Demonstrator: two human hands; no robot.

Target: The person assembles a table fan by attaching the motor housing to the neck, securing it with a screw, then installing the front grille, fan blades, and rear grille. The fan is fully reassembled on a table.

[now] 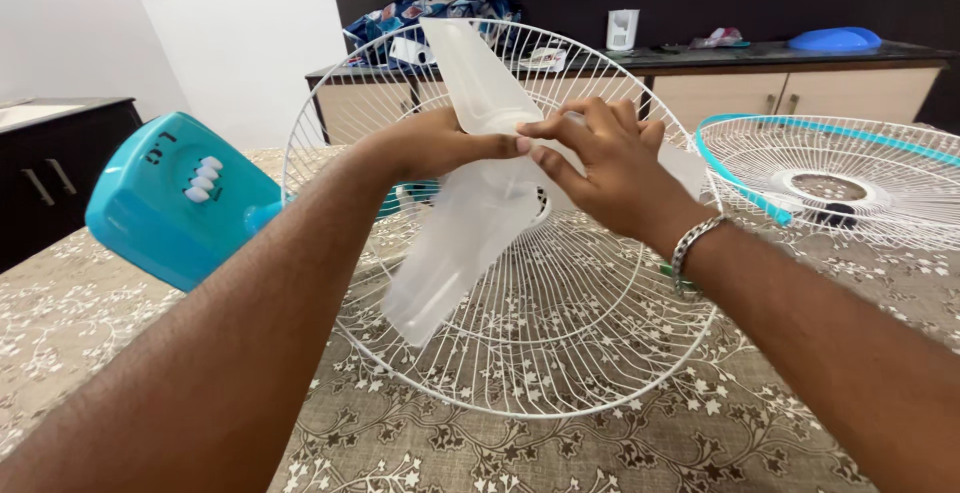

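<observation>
A table fan lies tilted on the patterned tablecloth. Its translucent white blade [455, 243] sits in front of the white wire rear guard [560, 353]. My left hand [425, 143] grips the blade at its hub from the left. My right hand [600, 158], with a metal bracelet on the wrist, pinches the hub from the right, fingertips meeting the left hand's. The teal fan base [170, 203] with white push buttons points up to the left. The hub itself is hidden behind my fingers.
A second wire guard with a teal rim [830, 178] lies on the table at the right. Behind stands a long cabinet [780, 93] with a dark top bearing a blue lid, a white object and a bundle of cloth. A dark cabinet [50, 168] is at left.
</observation>
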